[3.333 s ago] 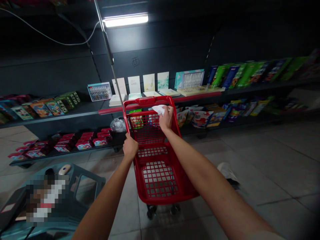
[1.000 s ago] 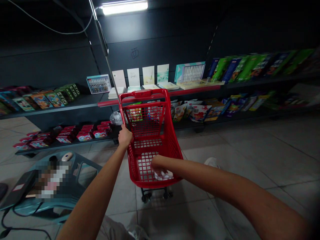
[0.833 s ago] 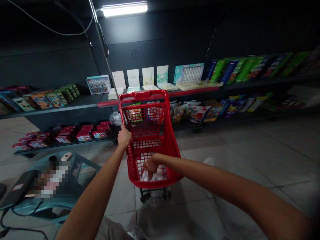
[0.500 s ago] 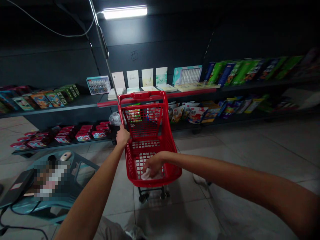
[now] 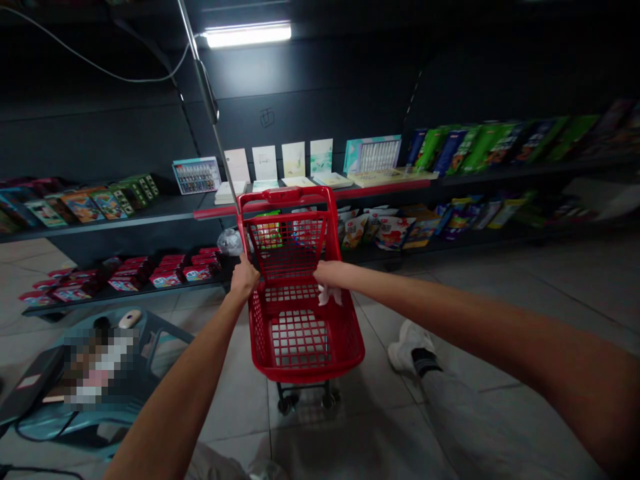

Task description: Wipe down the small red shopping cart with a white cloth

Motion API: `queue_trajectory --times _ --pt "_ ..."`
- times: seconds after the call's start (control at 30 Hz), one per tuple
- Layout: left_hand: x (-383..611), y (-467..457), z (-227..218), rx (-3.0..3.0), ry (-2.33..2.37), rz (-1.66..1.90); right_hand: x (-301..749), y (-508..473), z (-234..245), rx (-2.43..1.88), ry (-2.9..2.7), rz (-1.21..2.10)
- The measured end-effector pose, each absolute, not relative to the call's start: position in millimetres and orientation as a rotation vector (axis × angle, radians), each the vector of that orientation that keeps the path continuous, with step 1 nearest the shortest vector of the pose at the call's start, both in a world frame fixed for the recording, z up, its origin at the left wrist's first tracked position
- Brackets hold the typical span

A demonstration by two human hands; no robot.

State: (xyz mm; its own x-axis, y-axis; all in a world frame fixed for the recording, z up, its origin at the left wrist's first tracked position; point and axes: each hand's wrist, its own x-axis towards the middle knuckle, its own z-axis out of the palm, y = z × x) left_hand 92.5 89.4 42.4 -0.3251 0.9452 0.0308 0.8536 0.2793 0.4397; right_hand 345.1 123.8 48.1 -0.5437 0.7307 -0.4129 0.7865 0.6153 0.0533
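A red plastic mesh shopping cart (image 5: 260, 337) on small black casters stands on the floor in front of me. My left hand (image 5: 244, 279) grips the left side of its rim. My right hand (image 5: 331, 273) is above the upper part of the basket, and a crumpled white cloth (image 5: 330, 295) hangs from its fingers. The cloth seems to be held, though the fingers partly hide it. The basket floor (image 5: 300, 340) shows bare red mesh.
Dark shelves (image 5: 115, 217) of boxed and bagged goods run along the wall behind the cart. A metal pole (image 5: 207, 100) rises at its left. At lower left stands a teal plastic stool (image 5: 167, 340) with a pixelated item and a mouse (image 5: 130, 319). A white sneaker (image 5: 407, 350) shows at right.
My right hand has risen from the basket floor to its upper part, bringing the white cloth with it. The left hand stays on the rim, and the white sneaker now shows more fully.
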Motion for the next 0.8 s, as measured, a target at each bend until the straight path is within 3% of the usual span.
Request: queue_trajectory --times 0.27,0.53,0.8 --pt "75.3 102.2 37.7 1.818 2.263 0.486 368.0 163.4 90.7 1.265 2.567 0.414" --pt "69.1 102.5 55.9 1.984 2.38 0.368 367.4 143.6 83.0 1.291 2.537 0.27" --pt "105.3 31.9 95.2 1.951 2.392 0.584 352.6 118.9 78.0 1.544 2.491 0.238"
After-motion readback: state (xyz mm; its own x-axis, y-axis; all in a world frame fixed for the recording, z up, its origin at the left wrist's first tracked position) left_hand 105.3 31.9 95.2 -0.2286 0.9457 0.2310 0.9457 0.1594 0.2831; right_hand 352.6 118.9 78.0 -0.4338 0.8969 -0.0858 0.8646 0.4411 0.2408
